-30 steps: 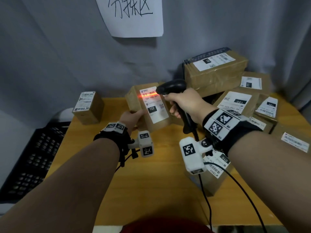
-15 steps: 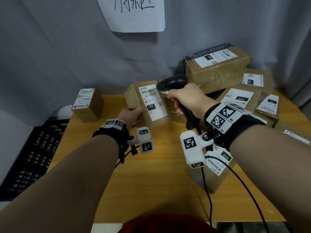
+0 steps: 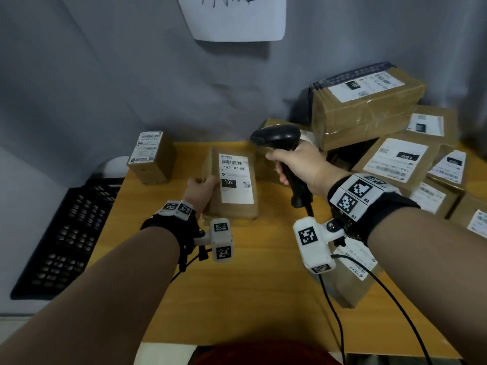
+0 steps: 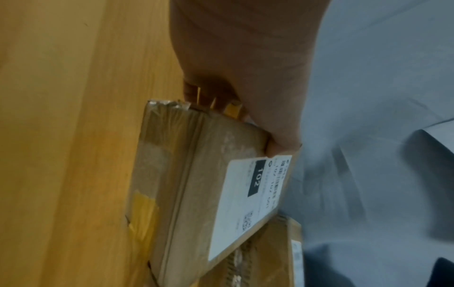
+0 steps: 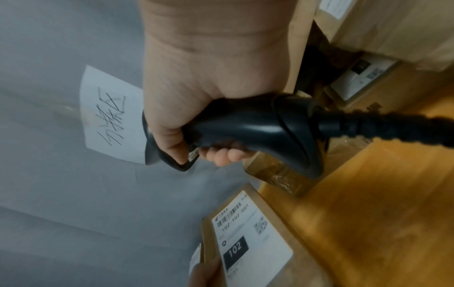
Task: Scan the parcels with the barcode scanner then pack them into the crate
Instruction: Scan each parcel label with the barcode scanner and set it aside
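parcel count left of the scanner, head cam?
2: brown cardboard parcel labelled 102, gripped by the left hand; small brown cardboard box standing at back left. Another box is partly hidden behind the black handheld scanner.

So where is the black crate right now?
In the head view the crate sits at the far left, below and beside the table's left edge, left of the left hand.

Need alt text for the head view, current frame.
A person's left hand holds a cardboard parcel labelled 102 over a wooden table while the right hand grips a black barcode scanner. More parcels are piled at right; a black crate sits left.
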A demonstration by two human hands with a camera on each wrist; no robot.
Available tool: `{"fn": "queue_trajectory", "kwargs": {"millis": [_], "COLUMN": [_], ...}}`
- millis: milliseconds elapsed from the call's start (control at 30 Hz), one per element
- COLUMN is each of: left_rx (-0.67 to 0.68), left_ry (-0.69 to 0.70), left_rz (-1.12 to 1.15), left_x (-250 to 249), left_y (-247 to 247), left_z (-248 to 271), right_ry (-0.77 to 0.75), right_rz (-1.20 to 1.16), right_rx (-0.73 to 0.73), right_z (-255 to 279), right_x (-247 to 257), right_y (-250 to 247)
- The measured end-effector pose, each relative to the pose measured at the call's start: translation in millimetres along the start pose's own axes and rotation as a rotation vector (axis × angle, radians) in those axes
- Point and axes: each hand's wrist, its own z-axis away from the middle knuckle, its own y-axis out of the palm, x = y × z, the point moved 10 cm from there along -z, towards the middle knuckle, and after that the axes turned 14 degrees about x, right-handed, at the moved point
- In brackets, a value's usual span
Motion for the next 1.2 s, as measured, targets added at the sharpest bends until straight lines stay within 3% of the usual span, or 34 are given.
{"fn": "queue_trajectory", "kwargs": {"millis": [200, 400, 633, 733, 833, 900, 1000, 1200], "left_rx": [-0.033, 0.01, 0.102, 0.091, 0.036, 0.237, 0.484, 0.373], "left_ry": [-0.112, -0.101, -0.1, -0.037, 0.331, 0.474, 0.408, 0.413], "left_rz": [-0.084, -0.106, -0.225, -0.616, -1.184, -1.384, -1.626, -1.707], "left_x": [39, 40, 37, 20, -22, -20, 9, -16], "left_y": [-57, -87, -103, -105, -76, -43, -19, -22], "left_z": [-20, -52, -85, -89, -69, -55, -56, -73], "right_ry": [0.087, 0.136, 0.125, 0.127, 0.139, 0.15, 0.158, 0.157], "right_rz": [-0.003, -0.067, -0.118, -0.117, -0.099, -0.084, -0.071, -0.075], "right_rx": [-0.038, -0.091, -0.147, -0.172, -0.191, -0.207, -0.235, -0.272], "right_z": [-38, -69, -92, -97, -101, -103, -106, -111], "right_x": [-32, -51, -56, -58, -60, -61, -61, -58], "right_y": [48, 94, 113, 114, 112, 111, 109, 99]}}
